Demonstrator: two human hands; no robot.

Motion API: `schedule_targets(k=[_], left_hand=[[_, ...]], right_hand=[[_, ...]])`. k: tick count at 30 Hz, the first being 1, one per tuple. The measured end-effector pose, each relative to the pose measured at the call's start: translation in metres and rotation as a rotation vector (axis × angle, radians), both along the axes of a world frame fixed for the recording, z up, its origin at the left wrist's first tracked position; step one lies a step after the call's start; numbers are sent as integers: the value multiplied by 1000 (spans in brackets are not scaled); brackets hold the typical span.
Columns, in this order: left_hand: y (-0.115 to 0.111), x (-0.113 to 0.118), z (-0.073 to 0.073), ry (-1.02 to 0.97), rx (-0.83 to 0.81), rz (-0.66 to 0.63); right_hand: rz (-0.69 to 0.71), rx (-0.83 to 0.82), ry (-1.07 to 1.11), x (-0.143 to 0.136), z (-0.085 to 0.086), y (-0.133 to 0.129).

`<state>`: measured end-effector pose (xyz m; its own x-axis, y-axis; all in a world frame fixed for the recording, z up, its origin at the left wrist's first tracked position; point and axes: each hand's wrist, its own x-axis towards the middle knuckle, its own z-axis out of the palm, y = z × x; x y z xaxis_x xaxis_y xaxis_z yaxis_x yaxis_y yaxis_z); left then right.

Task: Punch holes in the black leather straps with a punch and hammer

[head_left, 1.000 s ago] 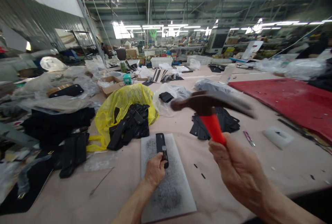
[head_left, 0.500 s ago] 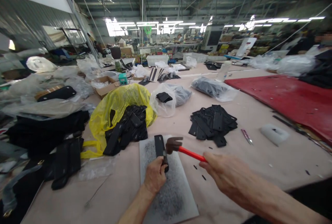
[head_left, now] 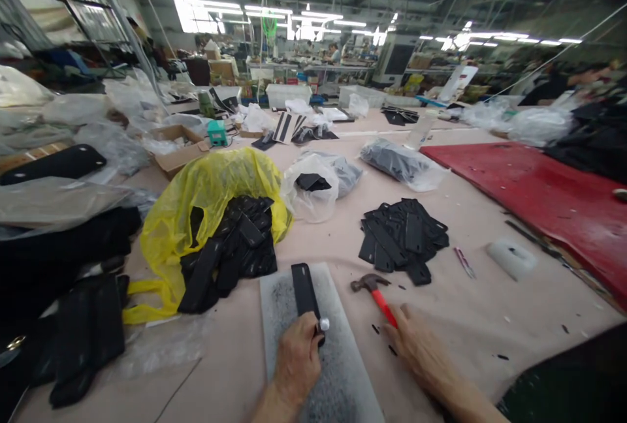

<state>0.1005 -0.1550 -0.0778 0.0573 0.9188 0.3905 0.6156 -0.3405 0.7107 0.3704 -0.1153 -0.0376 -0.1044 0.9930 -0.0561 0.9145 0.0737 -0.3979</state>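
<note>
My left hand is closed around a metal punch; only its shiny round end shows above the fingers. Beneath that hand lies a flat black piece, its lower part partly covered by the fingers. The piece rests on a pale board speckled with dark marks. To the right, my right hand grips the red handle of a claw hammer, whose head is low by the tabletop, apart from the board. A pile of similar black pieces lies beyond the hammer.
Black pieces spill from a yellow plastic bag at the left. Clear bags sit farther back. A pink-handled cutter, a translucent white block and a red sheet are at the right. Small black scraps dot the table.
The hammer has moved right and down, away from the left hand to beside the board. The punch's shiny end now shows clearly at the left hand. The camera view has shifted slightly.
</note>
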Motion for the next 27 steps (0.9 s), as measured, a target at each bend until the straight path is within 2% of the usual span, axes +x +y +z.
schedule_targets(k=[2,5,7,9,12,14,17,20,23,27], left_hand=[[1,-1,0,-4,16,-8],[3,-3,0,6,26,-31],[4,-3,0,11,26,-47],[4,-2,-2,-2,27,-57],[5,-2,-7,-49,19,-52],[6,-4,-9,-97,-10,-29],[8,-12,-6,-232,-149,119],[9,-20,3,-366,-316,283],[4,-18,8,-357,-310,228],[-2,-8,4,-248,-222,195]], right_hand=[[194,127,5,-24,7,-1],[413,91,155,-71,14,-3],[443,66,237,-98,9,-4],[405,71,286,-113,-1,-5],[346,80,318,-117,-13,-7],[343,72,328,-115,-15,-7],[360,63,337,-112,-12,-7],[368,87,345,-112,-11,-8],[369,111,358,-112,-13,-10],[365,122,359,-110,-14,-13]])
